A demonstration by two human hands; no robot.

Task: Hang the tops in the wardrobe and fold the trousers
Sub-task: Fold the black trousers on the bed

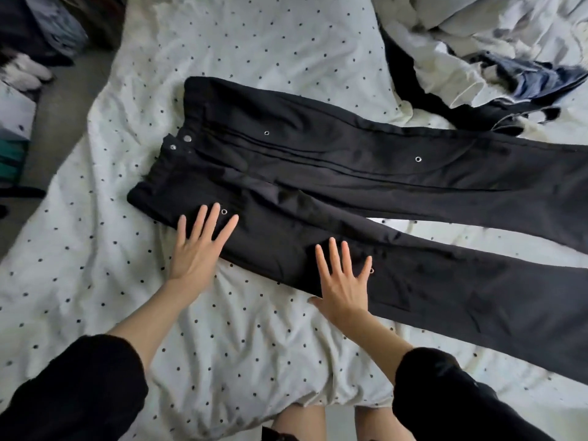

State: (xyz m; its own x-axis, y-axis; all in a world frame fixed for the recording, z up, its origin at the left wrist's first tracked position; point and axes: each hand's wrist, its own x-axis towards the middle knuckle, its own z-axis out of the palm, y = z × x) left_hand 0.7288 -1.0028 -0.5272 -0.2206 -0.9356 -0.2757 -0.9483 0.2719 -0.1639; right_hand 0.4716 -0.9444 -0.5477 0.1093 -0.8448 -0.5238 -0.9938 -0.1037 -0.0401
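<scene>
A bed (254, 329) covered in a white sheet with small dark dots fills most of the view, its cloth creased and rumpled. Across it lie black trousers (350, 173), spread flat, the waistband toward the left and the two legs running off to the right, parted by a wedge of sheet. At the upper right sits a heap of clothes (477, 58), white, dark and blue cloth tangled together, touching the far trouser leg at its edge. The person's two forearms come up from the bottom edge in black sleeves (79, 393) pushed back from the wrists. The left hand (199, 246) rests palm down on the near hip of the trousers, just below the waistband, its fingers (211, 222) straight and spread. The right hand (345, 283) lies flat on the near leg, fingers likewise straight and fanned apart, the thumb over the trouser edge on the sheet. Small metal eyelets (418, 159) dot the black cloth, and two snaps (187, 139) shine at the waistband.
</scene>
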